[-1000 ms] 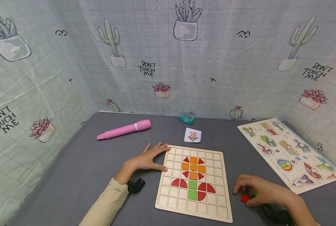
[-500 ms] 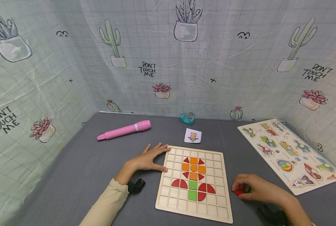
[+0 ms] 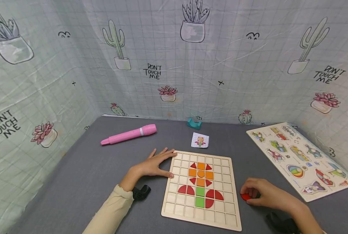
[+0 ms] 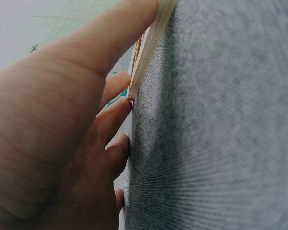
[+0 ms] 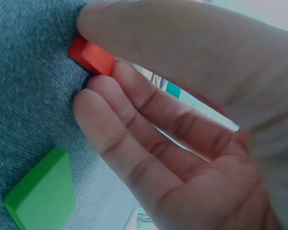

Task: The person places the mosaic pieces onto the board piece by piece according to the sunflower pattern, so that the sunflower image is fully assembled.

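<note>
In the head view a square wooden grid board (image 3: pixel 188 210) lies on the table, bearing red, orange and green pieces in a flower-like pattern. My left hand (image 3: pixel 153 165) has its fingers spread, with thumb and fingertips touching the board's left edge. Right of the board, my right hand (image 3: pixel 268 194) pinches a small red block (image 5: pixel 93 55) between thumb and fingers, low at the tabletop. Its full shape is hidden by the fingers. A green block (image 5: pixel 45 191) with slanted sides lies on the cloth below the fingers in the right wrist view.
Behind the board lies a small pattern card (image 3: pixel 200 140), with a teal holder (image 3: pixel 194 123) farther back. A pink marker-shaped object (image 3: pixel 128 134) rests at the back left. At the right is a picture puzzle board (image 3: pixel 285 169). A printed curtain (image 3: pixel 150 107) borders the table.
My right hand has moved slightly left and away from me, taking the red block closer to the board. Its fingers have closed further round the block. The left hand keeps its place.
</note>
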`<state>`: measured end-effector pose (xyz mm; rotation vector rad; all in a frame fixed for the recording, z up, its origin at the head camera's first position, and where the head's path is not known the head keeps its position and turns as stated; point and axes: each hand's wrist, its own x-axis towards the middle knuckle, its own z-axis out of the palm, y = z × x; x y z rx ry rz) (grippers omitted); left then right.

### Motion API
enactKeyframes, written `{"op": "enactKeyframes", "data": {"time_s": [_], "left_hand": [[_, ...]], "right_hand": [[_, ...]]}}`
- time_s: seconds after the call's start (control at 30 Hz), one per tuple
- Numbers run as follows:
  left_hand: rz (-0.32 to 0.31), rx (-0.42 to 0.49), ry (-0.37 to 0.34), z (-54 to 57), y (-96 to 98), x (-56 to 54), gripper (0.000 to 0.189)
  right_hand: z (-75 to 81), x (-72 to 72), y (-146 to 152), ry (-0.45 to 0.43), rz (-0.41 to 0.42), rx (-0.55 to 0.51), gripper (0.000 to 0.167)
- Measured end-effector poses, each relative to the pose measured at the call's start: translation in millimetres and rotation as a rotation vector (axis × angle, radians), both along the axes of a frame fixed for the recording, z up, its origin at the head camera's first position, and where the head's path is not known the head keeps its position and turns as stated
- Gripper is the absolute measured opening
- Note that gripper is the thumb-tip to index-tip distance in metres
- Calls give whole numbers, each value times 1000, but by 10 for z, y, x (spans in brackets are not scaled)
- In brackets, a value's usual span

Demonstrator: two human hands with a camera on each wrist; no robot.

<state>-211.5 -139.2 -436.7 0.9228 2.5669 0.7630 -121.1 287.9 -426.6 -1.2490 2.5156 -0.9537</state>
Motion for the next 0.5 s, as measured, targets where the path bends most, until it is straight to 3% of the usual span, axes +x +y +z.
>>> {"op": "enactKeyframes", "data": {"time_s": [0.27,0.5], "left_hand": [[3,6,-4,-11,-21,1,86],[3,-7,-12,-27,-17,-15,86]], "right_hand": [[7,-18,-69,64,-19,-17,23],[116,-14,-187,2,-21,-5,20]]}}
